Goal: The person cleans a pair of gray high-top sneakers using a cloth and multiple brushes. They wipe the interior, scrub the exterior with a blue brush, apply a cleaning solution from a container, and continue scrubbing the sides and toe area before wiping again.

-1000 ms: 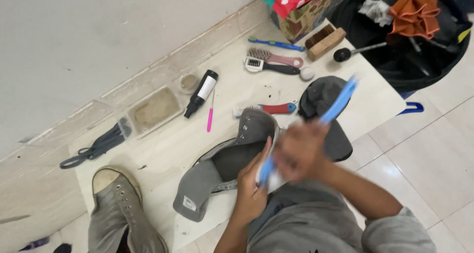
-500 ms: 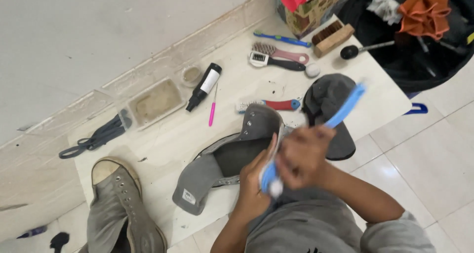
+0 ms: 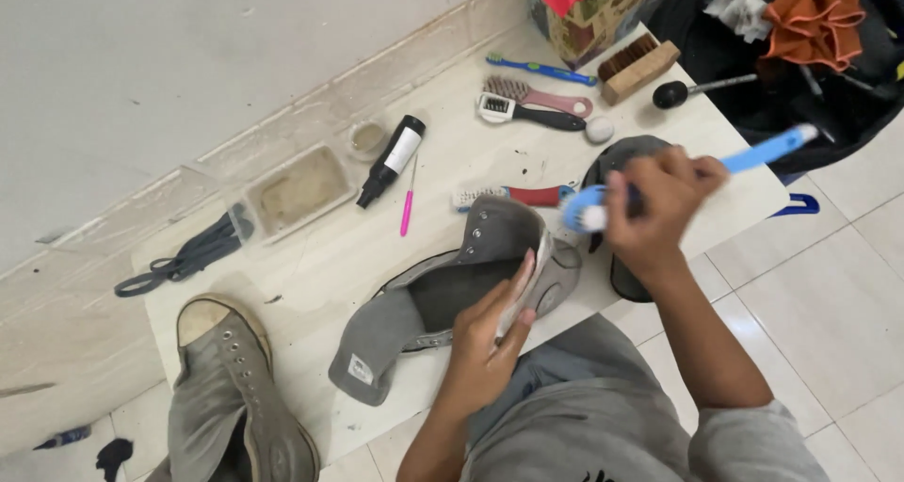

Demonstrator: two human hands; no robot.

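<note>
Grey canvas high-top shoe (image 3: pixel 443 298) stays steady if our left hand (image 3: pixel 485 336) clamps its side; our right hand (image 3: pixel 659 204), fist wrapped round the blue long-handled brush (image 3: pixel 687 176), should scrub with short strokes.

Noted: grey hi-top shoe (image 3: pixel 443 294), blue brush (image 3: pixel 744 152) w/ white bristles, 2nd grey shoe (image 3: pixel 231 397) w/ off-white toe cap, pink pick (image 3: pixel 407 204), black bottle (image 3: pixel 389 162) w/ white label, orange cloth (image 3: pixel 810 16).

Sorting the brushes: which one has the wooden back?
The block brush at the far end, beside the patterned box; the others have plastic handles.
</note>
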